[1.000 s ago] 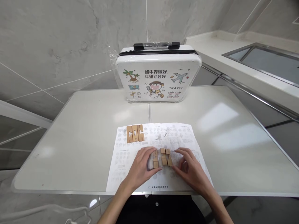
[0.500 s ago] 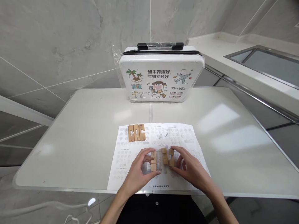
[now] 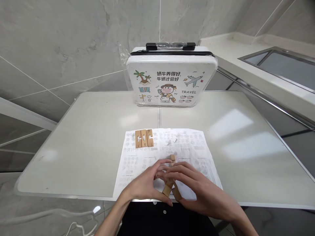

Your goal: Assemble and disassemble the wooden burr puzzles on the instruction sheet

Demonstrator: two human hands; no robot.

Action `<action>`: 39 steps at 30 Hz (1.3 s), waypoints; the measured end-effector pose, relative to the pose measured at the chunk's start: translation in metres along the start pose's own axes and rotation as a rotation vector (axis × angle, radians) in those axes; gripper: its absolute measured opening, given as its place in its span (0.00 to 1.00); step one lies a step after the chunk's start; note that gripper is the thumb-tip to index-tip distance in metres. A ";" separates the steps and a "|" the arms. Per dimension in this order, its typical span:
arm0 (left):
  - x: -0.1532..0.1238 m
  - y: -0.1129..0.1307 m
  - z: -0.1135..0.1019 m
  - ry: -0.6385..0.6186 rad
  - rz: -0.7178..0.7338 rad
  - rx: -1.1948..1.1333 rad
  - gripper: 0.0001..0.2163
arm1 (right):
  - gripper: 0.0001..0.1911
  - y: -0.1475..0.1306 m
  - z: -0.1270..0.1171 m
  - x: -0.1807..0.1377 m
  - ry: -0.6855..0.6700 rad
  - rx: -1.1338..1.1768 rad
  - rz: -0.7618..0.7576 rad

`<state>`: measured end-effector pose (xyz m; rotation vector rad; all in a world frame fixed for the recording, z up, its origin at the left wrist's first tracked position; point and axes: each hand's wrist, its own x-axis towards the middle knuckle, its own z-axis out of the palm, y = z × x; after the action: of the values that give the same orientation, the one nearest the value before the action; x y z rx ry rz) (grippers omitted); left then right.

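Observation:
My left hand (image 3: 145,185) and my right hand (image 3: 190,186) meet over the near edge of a printed instruction sheet (image 3: 187,144). Together they grip notched wooden puzzle pieces (image 3: 169,186), lifted off the paper and pressed together; one piece end sticks up above my fingers, two ends point down toward me. Fingers of both hands are curled round the wood. Three more notched wooden pieces (image 3: 144,138) lie side by side on the sheet's far left corner.
The sheet rests on a white folding table (image 3: 86,131). A small white suitcase (image 3: 171,78) with cartoon prints and the word TRAVEL stands upright at the table's far edge. A countertop with a sink (image 3: 278,65) runs along the right. A white cable (image 3: 73,226) lies on the floor.
The loose pieces that lay on the sheet between my hands have been gathered and lifted. Both hands have drawn together and toward me. The three pieces at far left have not moved.

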<state>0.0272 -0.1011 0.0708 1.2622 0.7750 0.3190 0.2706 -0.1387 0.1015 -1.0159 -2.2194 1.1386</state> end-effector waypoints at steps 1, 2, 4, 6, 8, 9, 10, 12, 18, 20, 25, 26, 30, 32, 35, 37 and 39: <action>0.001 0.002 -0.001 -0.019 0.004 0.012 0.52 | 0.37 -0.002 -0.002 0.002 -0.021 -0.001 -0.010; 0.001 0.003 -0.003 -0.037 0.006 0.034 0.54 | 0.36 -0.003 -0.004 0.003 -0.040 -0.004 -0.016; 0.003 0.007 -0.005 -0.062 0.010 0.093 0.56 | 0.34 -0.005 -0.007 0.004 -0.070 -0.020 -0.027; 0.005 0.009 -0.007 -0.081 0.014 0.146 0.57 | 0.32 -0.008 -0.010 0.004 -0.094 -0.053 -0.030; 0.008 0.011 -0.008 -0.103 0.010 0.184 0.59 | 0.31 -0.011 -0.011 0.004 -0.139 -0.098 -0.029; 0.009 0.012 -0.008 -0.116 0.005 0.202 0.61 | 0.31 -0.014 -0.011 0.004 -0.164 -0.122 -0.030; 0.011 0.012 -0.008 -0.129 0.002 0.221 0.62 | 0.31 -0.016 -0.011 0.004 -0.190 -0.148 -0.033; 0.014 0.013 -0.007 -0.157 0.000 0.245 0.64 | 0.29 -0.022 -0.009 0.005 -0.233 -0.195 -0.051; 0.016 0.019 -0.008 -0.172 0.018 0.164 0.65 | 0.20 -0.027 -0.008 0.010 -0.244 -0.194 -0.097; 0.013 0.019 -0.009 -0.138 0.031 0.071 0.61 | 0.21 -0.025 -0.009 0.010 -0.192 -0.125 -0.057; 0.007 0.008 -0.005 -0.053 0.056 -0.246 0.50 | 0.25 -0.023 -0.005 0.008 0.032 -0.081 -0.014; 0.007 0.005 -0.002 -0.028 0.052 -0.293 0.46 | 0.26 -0.022 -0.003 0.008 0.072 -0.101 0.002; 0.007 0.000 0.013 0.097 0.047 -0.309 0.25 | 0.30 -0.012 0.009 0.007 0.180 -0.205 0.062; 0.007 0.002 0.020 0.122 0.061 -0.275 0.19 | 0.31 -0.005 0.016 0.007 0.217 -0.256 0.083; 0.006 0.006 0.029 0.181 0.057 -0.242 0.19 | 0.31 0.002 0.025 0.008 0.265 -0.315 0.106; 0.005 0.008 0.032 0.238 0.035 -0.211 0.19 | 0.31 0.004 0.031 0.010 0.284 -0.339 0.113; 0.004 0.008 0.033 0.275 0.005 -0.176 0.19 | 0.30 0.004 0.035 0.013 0.296 -0.354 0.119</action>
<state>0.0535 -0.1205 0.0803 1.0662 0.9554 0.5611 0.2411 -0.1450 0.0792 -1.3756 -2.1805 0.5977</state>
